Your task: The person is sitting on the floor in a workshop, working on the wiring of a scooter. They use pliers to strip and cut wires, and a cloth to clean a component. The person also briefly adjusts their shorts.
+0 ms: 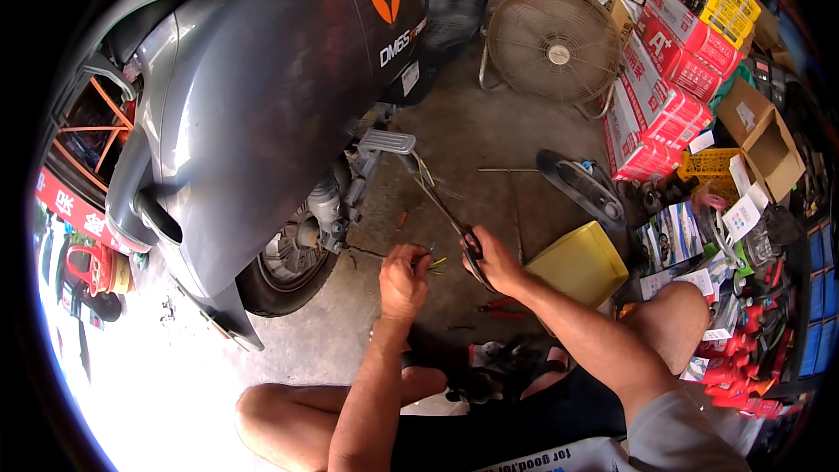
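Note:
My left hand (405,284) is closed in a pinch on a dark cable, with thin yellow and green wire ends (437,267) sticking out beside the fingers. This cable seems to run from the scooter's rear wheel (288,267). My right hand (495,260) is wrapped round a second black cable (441,205), bent in a loop at the palm. Its far end, with thin yellowish wires showing, reaches up by the grey footrest (389,142). Both hands are just right of the large grey scooter (253,79), a short gap apart.
A yellow tray (581,264) lies right of my right hand, with red-handled pliers (500,306) on the floor below. Farther off are a dark oblong part (581,188), a round floor fan (555,44) and stacked red-and-white boxes (655,118). Papers and tools crowd the right side.

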The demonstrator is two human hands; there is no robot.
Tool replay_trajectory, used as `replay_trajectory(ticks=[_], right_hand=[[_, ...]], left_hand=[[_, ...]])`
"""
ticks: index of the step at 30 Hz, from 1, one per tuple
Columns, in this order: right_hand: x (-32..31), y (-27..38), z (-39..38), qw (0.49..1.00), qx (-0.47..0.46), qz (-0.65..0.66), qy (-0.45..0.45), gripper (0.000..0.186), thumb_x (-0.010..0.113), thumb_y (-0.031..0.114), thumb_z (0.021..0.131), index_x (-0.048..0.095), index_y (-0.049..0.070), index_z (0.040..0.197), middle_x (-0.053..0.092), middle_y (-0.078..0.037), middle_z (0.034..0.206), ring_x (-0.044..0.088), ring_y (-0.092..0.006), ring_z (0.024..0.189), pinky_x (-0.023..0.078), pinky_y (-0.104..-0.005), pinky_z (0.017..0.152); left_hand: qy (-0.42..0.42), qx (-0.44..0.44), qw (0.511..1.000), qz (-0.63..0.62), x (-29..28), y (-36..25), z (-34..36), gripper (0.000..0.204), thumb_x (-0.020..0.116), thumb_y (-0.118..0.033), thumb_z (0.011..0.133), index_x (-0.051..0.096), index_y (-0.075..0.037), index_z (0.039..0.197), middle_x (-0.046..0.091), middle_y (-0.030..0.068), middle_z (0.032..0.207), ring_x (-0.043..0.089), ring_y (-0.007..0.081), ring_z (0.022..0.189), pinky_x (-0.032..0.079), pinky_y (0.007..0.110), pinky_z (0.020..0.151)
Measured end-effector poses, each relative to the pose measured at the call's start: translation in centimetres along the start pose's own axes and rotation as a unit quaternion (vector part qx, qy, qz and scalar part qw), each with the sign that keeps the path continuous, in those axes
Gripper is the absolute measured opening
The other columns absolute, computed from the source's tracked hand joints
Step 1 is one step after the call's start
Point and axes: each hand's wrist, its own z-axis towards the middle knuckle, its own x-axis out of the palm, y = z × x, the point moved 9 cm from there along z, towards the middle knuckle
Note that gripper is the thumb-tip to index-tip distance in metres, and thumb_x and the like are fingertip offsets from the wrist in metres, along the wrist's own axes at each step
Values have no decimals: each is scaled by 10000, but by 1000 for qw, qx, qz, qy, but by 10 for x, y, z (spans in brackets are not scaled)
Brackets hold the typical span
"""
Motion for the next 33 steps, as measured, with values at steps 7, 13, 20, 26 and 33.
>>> replay_trajectory(ticks=[7,13,20,26,33], right_hand=[[-5,-14,-17,986,-22,-101,133,341,675,46,797,418,10,1018,576,-131,959,605,-279,830,488,-385,730],[-2,31,-13,970,-100,-170,141,409,696,26,723,441,10,1042,572,-153,1010,589,-339,957,480,-426,802],[3,45,2,952,-129,-226,163,462,697,18,680,447,10,1068,562,-149,1074,571,-341,1029,477,-426,836],[11,56,4,959,-98,-195,180,454,694,33,692,449,17,1074,570,-134,1082,591,-341,1000,490,-425,810],[18,45,6,960,-92,-184,191,391,706,72,728,476,28,1041,597,-113,966,614,-318,912,487,-410,748]], left_hand=[[-57,-59,995,-57,-15,-6,5,32,635,-29,835,632,-8,858,627,117,784,607,231,685,476,313,649],[-7,-186,968,-166,-14,16,-1,82,580,-70,917,620,2,910,587,22,728,515,91,675,438,260,620],[32,-201,924,-324,-12,27,-2,78,562,-85,939,613,-32,914,550,-41,728,460,56,644,388,224,585],[64,-195,929,-307,-17,26,-2,95,558,-103,946,611,-38,904,529,-52,704,442,46,628,369,221,557],[77,-189,929,-309,-16,25,-2,151,566,-142,956,595,-36,853,531,-42,703,448,55,630,371,231,562]])
